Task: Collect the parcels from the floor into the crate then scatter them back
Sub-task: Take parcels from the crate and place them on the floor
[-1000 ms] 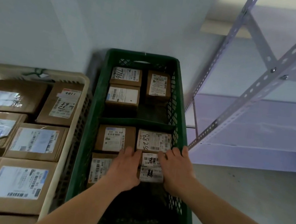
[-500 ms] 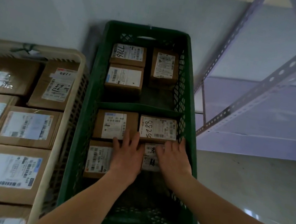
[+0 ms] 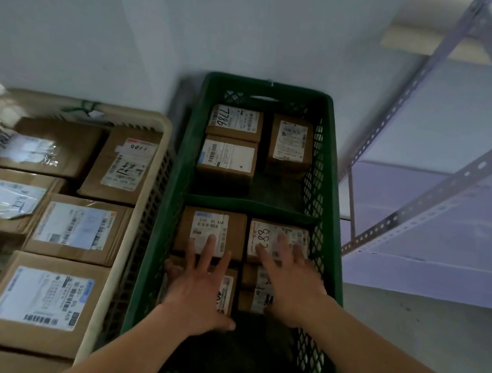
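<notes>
- Left hand [image 3: 199,290] and right hand [image 3: 291,286] lie flat, fingers spread wide, gripping nothing, on brown parcels [image 3: 211,228] inside the green crate [image 3: 267,83].
- Three more parcels [image 3: 234,122] sit beyond the fingertips, past the divider [image 3: 251,207].
- Beige crate [image 3: 141,116] stands left of the left hand.

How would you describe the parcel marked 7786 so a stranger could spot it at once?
Find the green crate against the wall. In its far compartment, the parcel marked 7786 sits in the far left corner. Unlike its two neighbours, its label bears large handwritten digits.
</notes>
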Tool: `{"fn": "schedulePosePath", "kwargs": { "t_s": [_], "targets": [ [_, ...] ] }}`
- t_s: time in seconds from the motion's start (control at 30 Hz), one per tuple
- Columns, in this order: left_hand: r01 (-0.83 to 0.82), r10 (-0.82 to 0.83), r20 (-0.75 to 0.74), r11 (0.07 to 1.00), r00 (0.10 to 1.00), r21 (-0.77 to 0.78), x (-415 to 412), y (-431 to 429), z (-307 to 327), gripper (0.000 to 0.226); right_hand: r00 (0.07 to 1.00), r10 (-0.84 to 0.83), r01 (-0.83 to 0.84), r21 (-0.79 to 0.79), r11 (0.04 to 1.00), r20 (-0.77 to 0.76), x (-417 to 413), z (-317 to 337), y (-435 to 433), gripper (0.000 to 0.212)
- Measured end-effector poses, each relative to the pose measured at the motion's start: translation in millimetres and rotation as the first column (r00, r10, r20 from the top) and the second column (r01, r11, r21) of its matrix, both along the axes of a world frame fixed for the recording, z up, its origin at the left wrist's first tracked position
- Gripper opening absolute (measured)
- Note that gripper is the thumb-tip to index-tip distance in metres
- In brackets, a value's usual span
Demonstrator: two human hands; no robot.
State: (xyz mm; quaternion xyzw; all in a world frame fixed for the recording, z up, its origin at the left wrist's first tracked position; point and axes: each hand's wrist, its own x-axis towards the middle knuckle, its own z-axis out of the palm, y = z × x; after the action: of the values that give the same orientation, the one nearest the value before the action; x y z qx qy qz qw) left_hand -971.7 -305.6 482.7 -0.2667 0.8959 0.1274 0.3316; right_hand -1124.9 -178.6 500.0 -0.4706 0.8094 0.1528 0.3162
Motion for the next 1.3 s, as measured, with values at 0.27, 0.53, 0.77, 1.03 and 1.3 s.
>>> {"fn": "schedulePosePath", "kwargs": {
  "t_s": [0.27,0.53,0.77,1.03,1.3],
  "targets": [
    [0.014,-0.025,0.089,0.993,0.996,0.12,-6,-11,-3,0.133,0.999,0.033,-0.034,0.166,0.986,0.012,2,-3,-12,0.124],
    [0.031,-0.06,0.131,0.977,0.99,0.21,-9,-22,4,0.13,0.997,-0.02,-0.007,-0.331,0.944,-0.079,-41,36,-81,0.07],
    [-0.034,0.043,-0.033,0.975,0.999,0.22,0,-26,23,0.119,0.997,0.075,-0.077,-0.108,0.991,-0.028,-59,32,-120,0.102],
    [-0.17,0.137,-0.728,0.985,0.672,0.028,65,-51,65,0.07,0.989,0.143,-0.147,-0.448,0.882,-0.042,7,62,-143,0.081],
    [-0.481,0.455,-0.227,0.873,0.861,-0.078,192,-118,57,0.106,0.953,0.302,-0.259,-0.534,0.805,-0.007,132,72,-210,0.081]
  ]
}}
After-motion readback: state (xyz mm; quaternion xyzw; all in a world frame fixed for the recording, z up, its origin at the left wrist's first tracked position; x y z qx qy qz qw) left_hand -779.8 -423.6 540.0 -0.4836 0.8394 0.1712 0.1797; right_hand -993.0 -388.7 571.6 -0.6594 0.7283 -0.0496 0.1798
